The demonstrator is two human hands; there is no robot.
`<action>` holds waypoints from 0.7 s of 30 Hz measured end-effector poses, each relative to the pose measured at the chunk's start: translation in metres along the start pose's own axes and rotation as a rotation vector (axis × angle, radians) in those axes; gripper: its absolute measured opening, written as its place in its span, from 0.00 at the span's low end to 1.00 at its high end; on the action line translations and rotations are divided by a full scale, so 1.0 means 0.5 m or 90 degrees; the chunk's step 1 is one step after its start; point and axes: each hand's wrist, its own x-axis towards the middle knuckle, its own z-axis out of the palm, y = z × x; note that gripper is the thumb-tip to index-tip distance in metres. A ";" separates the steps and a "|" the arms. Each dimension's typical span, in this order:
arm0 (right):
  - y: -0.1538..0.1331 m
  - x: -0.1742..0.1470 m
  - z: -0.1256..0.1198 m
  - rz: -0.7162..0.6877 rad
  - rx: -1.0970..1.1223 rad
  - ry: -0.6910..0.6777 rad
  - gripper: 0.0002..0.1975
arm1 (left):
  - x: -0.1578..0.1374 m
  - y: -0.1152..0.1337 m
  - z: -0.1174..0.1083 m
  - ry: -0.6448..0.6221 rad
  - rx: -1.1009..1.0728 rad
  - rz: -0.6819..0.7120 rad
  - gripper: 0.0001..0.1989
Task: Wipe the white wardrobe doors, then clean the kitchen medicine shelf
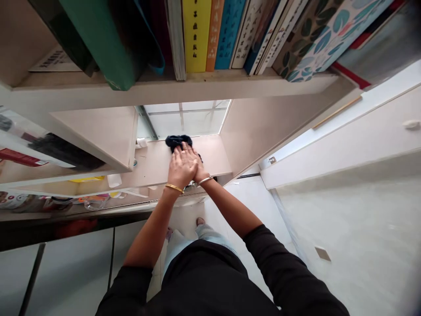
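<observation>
A dark blue, almost black cloth (178,140) lies bunched on the pale shelf board (212,151), with a bit of it showing past the right edge of my hands. My right hand (198,170) presses down on the cloth and holds it against the board, its palm hidden. Across it lies my left hand (180,169), its fingers stretched out flat, its thumb over the right hand. A gold bracelet (174,188) circles my left wrist and a silver bangle (205,180) my right. Small metal-looking items below my wrists are too obscured to make out.
An upper shelf (204,85) full of books, among them a yellow book (196,35), overhangs my hands. A vertical panel (272,123) bounds the right side. Side shelves at left hold a white cup (114,180) and clutter. A window (187,118) stands behind the board.
</observation>
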 end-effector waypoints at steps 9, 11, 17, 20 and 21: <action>0.125 -0.095 -0.081 0.207 -0.189 0.056 0.30 | 0.070 0.194 0.026 -0.188 0.036 0.072 0.34; 0.116 -0.073 -0.081 0.183 -0.185 0.043 0.30 | 0.073 0.184 0.008 -0.199 0.061 0.047 0.35; 0.016 0.014 -0.048 -0.002 -0.087 -0.043 0.33 | 0.035 0.078 -0.066 -0.162 0.155 -0.075 0.37; -0.040 0.036 -0.031 -0.056 -0.069 -0.054 0.33 | 0.015 0.029 -0.095 -0.135 0.181 -0.117 0.38; -0.053 0.035 -0.027 -0.069 -0.069 -0.054 0.33 | 0.007 0.019 -0.100 -0.125 0.184 -0.117 0.38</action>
